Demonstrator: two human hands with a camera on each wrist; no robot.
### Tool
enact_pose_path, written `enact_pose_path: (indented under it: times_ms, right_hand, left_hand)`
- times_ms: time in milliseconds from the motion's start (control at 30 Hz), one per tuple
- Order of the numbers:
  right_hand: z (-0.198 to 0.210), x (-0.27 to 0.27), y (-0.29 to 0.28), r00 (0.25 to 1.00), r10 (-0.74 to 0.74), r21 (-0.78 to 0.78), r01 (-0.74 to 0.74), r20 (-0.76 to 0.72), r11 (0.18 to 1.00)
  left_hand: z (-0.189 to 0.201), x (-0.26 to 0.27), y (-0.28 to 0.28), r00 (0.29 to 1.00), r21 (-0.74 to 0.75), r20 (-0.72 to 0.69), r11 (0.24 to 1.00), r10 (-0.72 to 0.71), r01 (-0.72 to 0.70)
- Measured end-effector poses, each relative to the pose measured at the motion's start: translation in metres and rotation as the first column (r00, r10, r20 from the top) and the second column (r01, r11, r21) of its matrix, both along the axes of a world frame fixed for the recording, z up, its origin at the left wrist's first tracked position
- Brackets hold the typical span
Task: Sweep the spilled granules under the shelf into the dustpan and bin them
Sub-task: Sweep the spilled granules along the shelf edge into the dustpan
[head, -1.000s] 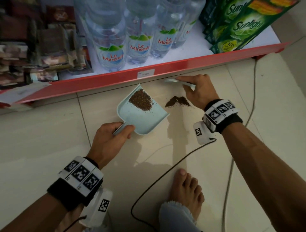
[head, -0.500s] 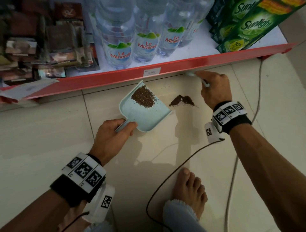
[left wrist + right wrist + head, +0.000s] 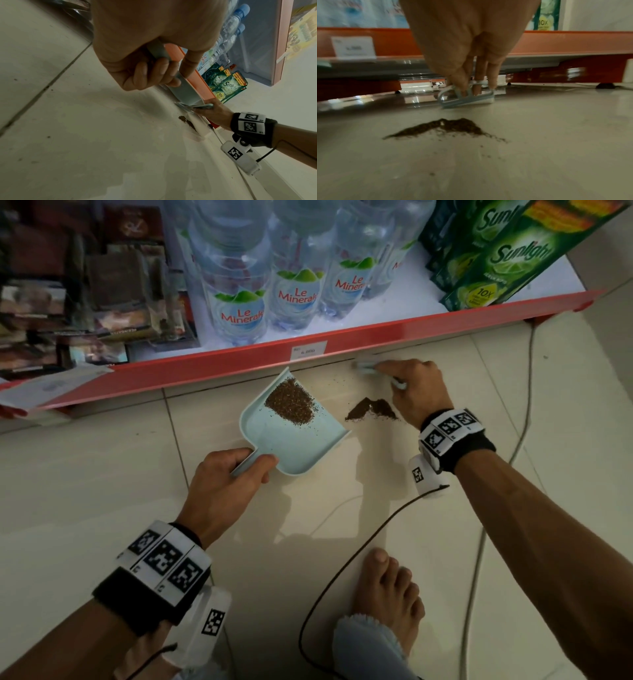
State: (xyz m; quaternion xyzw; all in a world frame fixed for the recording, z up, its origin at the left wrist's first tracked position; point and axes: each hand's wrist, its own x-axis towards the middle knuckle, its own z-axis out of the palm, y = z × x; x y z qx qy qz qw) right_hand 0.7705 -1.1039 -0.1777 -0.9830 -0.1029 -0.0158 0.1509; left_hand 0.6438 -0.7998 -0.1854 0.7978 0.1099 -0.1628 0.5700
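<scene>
A pale blue dustpan (image 3: 301,440) lies on the tiled floor in front of the red shelf (image 3: 376,337), with a heap of brown granules (image 3: 290,402) in it. My left hand (image 3: 233,477) grips its handle (image 3: 158,50). A smaller pile of granules (image 3: 371,413) (image 3: 447,127) lies on the floor to the right of the pan. My right hand (image 3: 416,390) holds a small pale blue brush (image 3: 467,97) (image 3: 364,366) down at the floor by the shelf's lower edge, beyond that pile. A few loose grains are scattered around.
Water bottles (image 3: 239,302) and green detergent packs (image 3: 496,268) stand on the shelf. A black cable (image 3: 356,553) and a pale cable (image 3: 479,542) run across the floor near my bare foot (image 3: 387,594). A price label (image 3: 308,350) hangs on the shelf edge.
My right hand has moved the brush along the shelf's lower edge. The dustpan and the floor pile look unmoved; the camera came closer.
</scene>
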Motion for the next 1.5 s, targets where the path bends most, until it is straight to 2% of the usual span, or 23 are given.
enact_pose_path:
  times_ms: [67,100,167,233,333,400,533,600,667,733,800,900,967,1033,1100,1167,1233,1300,1367,1433,1500]
  right_hand:
    - [0.001,-0.004,0.002,0.996,0.082,0.054,-0.083,0.016,0.995]
    - [0.003,-0.004,0.001,0.995,0.070,0.069,-0.074,0.065,0.995]
    - [0.004,-0.001,-0.006,0.987,-0.038,0.054,0.030,0.154,0.998]
    - [0.005,0.002,-0.006,0.985,-0.104,-0.008,0.106,0.135,0.994]
    - [0.001,-0.003,0.007,0.998,0.054,0.036,-0.054,-0.011,0.998]
    - [0.002,-0.006,0.013,0.993,0.116,0.095,-0.114,-0.019,0.989]
    - [0.004,0.002,0.012,0.988,-0.035,0.048,0.029,0.148,0.998]
    - [0.004,0.003,0.018,0.995,-0.028,0.018,0.026,0.094,0.999]
    - [0.002,-0.001,0.026,0.998,0.068,0.052,-0.067,-0.015,0.996]
    - [0.002,-0.007,0.029,0.990,0.136,0.105,-0.131,-0.043,0.986]
    - [0.005,-0.008,0.027,0.994,0.102,0.133,-0.106,0.038,0.985]
    - [0.006,-0.003,0.018,0.988,-0.028,0.095,0.014,0.153,0.995]
    - [0.005,-0.001,0.019,0.993,-0.040,0.057,0.033,0.113,0.998]
    - [0.003,-0.005,0.020,1.000,0.023,0.044,-0.023,-0.006,0.999]
    - [0.004,-0.012,0.017,0.998,0.054,0.096,-0.051,-0.033,0.994]
    - [0.007,-0.015,0.008,0.998,-0.029,0.137,0.021,0.056,0.990]
    - [0.007,-0.012,-0.001,0.972,-0.173,0.079,0.162,0.158,0.984]
    - [0.004,-0.004,-0.003,0.941,-0.308,-0.067,0.320,0.143,0.945]
    - [-0.001,0.006,0.006,0.927,-0.371,-0.142,0.375,0.050,0.916]
    - [-0.005,0.012,0.023,0.952,-0.305,-0.093,0.303,-0.013,0.949]
    - [-0.006,0.009,0.043,0.993,-0.112,0.000,0.112,-0.046,0.994]
  left_hand:
    - [0.001,0.000,0.000,1.000,-0.011,0.000,1.000,0.002,-0.002]
    - [0.001,0.001,-0.001,1.000,-0.013,0.003,1.000,0.003,-0.003]
    - [0.001,0.001,0.000,1.000,-0.009,0.008,1.000,0.008,-0.008]
    - [-0.001,0.000,0.001,1.000,-0.006,0.012,1.000,0.007,-0.007]
    - [-0.001,-0.001,0.001,1.000,-0.011,0.002,1.000,0.006,-0.006]
    - [0.001,-0.002,0.001,1.000,-0.011,-0.013,1.000,0.010,-0.010]
    - [0.000,-0.003,0.004,1.000,-0.014,-0.018,1.000,0.023,-0.023]
    - [-0.001,-0.004,0.005,1.000,-0.006,-0.009,1.000,0.018,-0.019]
    - [-0.002,-0.004,0.005,1.000,-0.001,-0.004,1.000,0.017,-0.017]
    - [-0.002,-0.004,0.005,1.000,0.003,-0.006,1.000,0.021,-0.021]
    - [-0.001,-0.004,0.006,0.999,0.002,-0.017,1.000,0.028,-0.028]
    - [-0.001,-0.003,0.008,0.999,-0.011,-0.029,0.999,0.043,-0.044]
    - [-0.002,-0.004,0.008,0.999,-0.013,-0.023,0.999,0.038,-0.039]
    - [-0.002,-0.004,0.008,0.999,-0.010,-0.015,0.999,0.033,-0.034]
    - [-0.001,-0.004,0.009,0.999,-0.018,-0.012,0.999,0.041,-0.041]
    - [-0.001,-0.003,0.011,0.999,-0.013,-0.006,0.999,0.050,-0.050]
    - [-0.002,-0.004,0.014,0.999,-0.011,0.003,0.999,0.053,-0.053]
    - [-0.004,-0.004,0.014,0.999,-0.009,0.010,0.999,0.048,-0.048]
    - [-0.004,-0.004,0.012,0.999,-0.002,0.019,1.000,0.028,-0.028]
    - [-0.003,-0.005,0.010,0.999,0.006,0.032,1.000,0.010,-0.010]
    - [-0.001,-0.004,0.010,0.999,0.001,0.034,1.000,0.005,-0.005]
